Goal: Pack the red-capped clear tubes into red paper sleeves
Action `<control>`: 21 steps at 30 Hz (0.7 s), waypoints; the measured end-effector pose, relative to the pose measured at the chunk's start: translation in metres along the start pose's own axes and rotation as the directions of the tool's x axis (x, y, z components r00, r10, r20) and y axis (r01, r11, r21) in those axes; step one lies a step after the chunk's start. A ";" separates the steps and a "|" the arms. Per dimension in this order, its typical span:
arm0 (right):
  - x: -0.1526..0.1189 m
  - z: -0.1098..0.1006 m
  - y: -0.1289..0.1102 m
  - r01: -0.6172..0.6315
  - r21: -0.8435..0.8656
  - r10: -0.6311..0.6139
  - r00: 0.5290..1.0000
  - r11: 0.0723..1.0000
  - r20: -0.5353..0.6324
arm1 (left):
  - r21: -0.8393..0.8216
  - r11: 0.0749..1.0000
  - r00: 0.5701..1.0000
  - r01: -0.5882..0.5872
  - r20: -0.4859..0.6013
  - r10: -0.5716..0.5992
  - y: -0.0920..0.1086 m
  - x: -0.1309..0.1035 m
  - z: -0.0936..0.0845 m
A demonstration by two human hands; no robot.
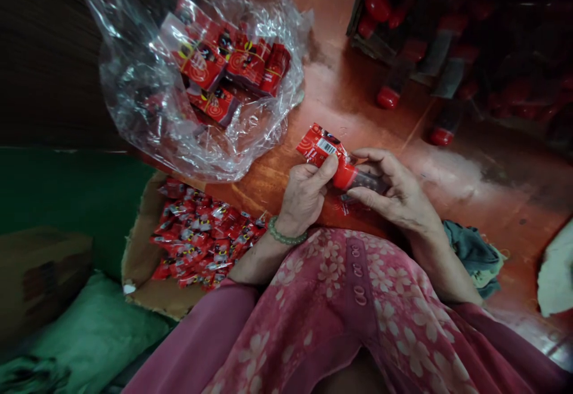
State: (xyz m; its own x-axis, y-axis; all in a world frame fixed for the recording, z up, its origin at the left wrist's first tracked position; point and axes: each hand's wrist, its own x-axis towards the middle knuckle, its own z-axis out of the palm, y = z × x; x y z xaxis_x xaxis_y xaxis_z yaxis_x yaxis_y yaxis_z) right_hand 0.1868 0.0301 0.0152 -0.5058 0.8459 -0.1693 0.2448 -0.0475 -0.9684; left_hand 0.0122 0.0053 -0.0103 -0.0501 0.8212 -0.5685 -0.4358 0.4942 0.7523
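Over the orange-red table, my left hand (307, 194) pinches a red printed plastic packet (319, 143) with a barcode, its thumb lying across the lower edge. A bracelet of green beads rings that wrist. My right hand (403, 194) grips a small clear bottle (367, 181) with a red cap, thumb and fingers around its sides. Dark contents show through the bottle's wall. Its red-capped end meets the packet at the left hand; whether the cap is inside the packet I cannot make out. Another piece of red printed plastic (344, 205) lies beneath the hands.
A clear plastic bag (201, 158) at the back left holds rubber-banded bundles of red packets (248, 62). Below it, a cardboard box (145, 251) contains many red wrapped pieces (201, 233). Red-capped bottles (388, 97) lie at the dark back right. Dark cloth (474, 254) sits by my right forearm.
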 end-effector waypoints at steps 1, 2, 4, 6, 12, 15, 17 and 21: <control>0.001 -0.001 0.000 -0.001 -0.006 0.001 1.000 1.000 0.006 | 0.000 1.000 1.000 -0.006 0.013 0.006 0.000 0.000 -0.002; 0.001 -0.002 -0.001 0.002 -0.012 -0.001 1.000 1.000 0.014 | -0.006 1.000 0.999 -0.017 0.032 0.017 0.000 0.000 -0.003; 0.003 -0.005 -0.001 0.012 -0.023 -0.011 1.000 1.000 0.029 | 0.000 1.000 0.997 -0.027 0.076 0.027 0.000 0.000 -0.007; 0.003 -0.008 -0.002 0.029 -0.047 -0.028 0.999 0.998 0.030 | 0.016 0.999 0.995 -0.033 0.093 0.032 -0.001 0.000 -0.009; 0.001 -0.007 -0.006 0.044 -0.184 -0.057 0.996 0.982 -0.064 | 0.007 1.000 0.995 -0.023 0.101 0.022 -0.002 0.001 -0.006; -0.001 0.000 -0.008 0.039 -0.199 -0.068 0.987 0.979 -0.143 | -0.009 1.000 0.998 0.000 0.062 0.001 -0.001 0.001 -0.001; -0.002 0.005 -0.008 0.050 -0.212 -0.090 0.978 0.976 -0.186 | -0.008 1.000 0.999 0.024 0.044 -0.024 -0.002 0.002 0.001; -0.005 0.011 -0.006 0.067 -0.240 -0.123 0.966 0.969 -0.229 | 0.006 0.998 0.998 0.056 0.023 -0.056 -0.005 0.003 0.003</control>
State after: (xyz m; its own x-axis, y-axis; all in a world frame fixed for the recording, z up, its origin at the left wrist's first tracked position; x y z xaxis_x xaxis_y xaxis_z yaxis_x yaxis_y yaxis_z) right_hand 0.1787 0.0201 0.0193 -0.3295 0.9442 -0.0023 0.4016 0.1380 -0.9054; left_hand 0.0167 0.0063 -0.0143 -0.0047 0.7987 -0.6017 -0.4328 0.5408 0.7212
